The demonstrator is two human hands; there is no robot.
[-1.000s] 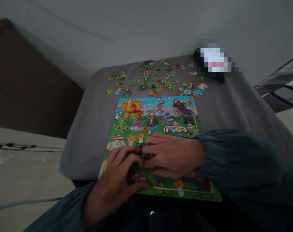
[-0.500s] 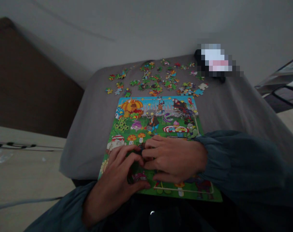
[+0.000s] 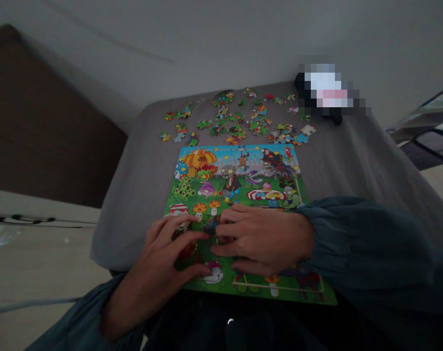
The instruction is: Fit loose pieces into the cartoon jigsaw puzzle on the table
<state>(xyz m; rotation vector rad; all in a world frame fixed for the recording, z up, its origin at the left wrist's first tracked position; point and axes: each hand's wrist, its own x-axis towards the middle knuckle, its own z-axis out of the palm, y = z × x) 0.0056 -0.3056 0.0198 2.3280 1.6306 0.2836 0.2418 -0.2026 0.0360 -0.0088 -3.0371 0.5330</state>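
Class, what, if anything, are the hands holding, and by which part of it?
The left hand holds nothing visible, thumb and fingers apart over the puzzle. For the right hand, it cannot be told: curled fingers hide what lies beneath.

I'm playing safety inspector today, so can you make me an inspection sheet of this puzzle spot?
Surface: grey cloth, with some soft creases.
Puzzle things: a colourful puzzle board at the near side, with a pale strip showing near its right and lower edges; loose pieces scattered beyond it.
Clutter: one dark item at the far right, too pixelated to name.
Hands: left hand over the board's left part, thumb and fingers apart; right hand at the board's middle, fingers bent, any piece under them hidden.
Cables: one pale cable at lower left.
Surroundings: pale wall behind, brown panel at left.
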